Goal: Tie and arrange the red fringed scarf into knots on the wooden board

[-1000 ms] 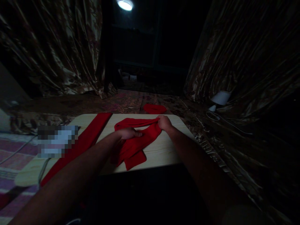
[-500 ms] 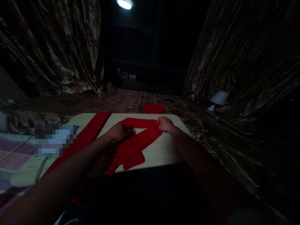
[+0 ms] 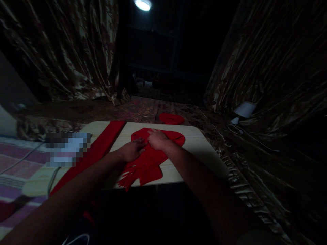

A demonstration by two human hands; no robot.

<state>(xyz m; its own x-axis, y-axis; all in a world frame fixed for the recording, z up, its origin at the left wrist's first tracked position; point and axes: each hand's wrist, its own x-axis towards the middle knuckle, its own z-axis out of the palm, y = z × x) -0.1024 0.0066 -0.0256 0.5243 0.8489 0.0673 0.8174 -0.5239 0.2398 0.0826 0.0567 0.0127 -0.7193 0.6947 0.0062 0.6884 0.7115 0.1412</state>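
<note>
A red fringed scarf (image 3: 153, 163) lies folded on a light wooden board (image 3: 199, 143). Both hands rest on top of it near the board's middle. My left hand (image 3: 133, 149) lies flat on the cloth with its fingers stretched out toward the right. My right hand (image 3: 157, 139) presses flat on the folded part just beside it, the two hands almost touching. The scarf's fringe hangs at the board's near edge. A second long red scarf (image 3: 102, 146) runs diagonally along the board's left side.
A small red cloth (image 3: 171, 118) lies on the patterned bedding beyond the board. A blurred-out object (image 3: 67, 149) sits at the board's left. A white lamp-like object (image 3: 244, 110) with a cable is at the right. Shiny curtains hang on both sides.
My right hand has carried the scarf's far right end over to the left, folding the cloth onto itself. Both hands now lie flat on the fold, close together.
</note>
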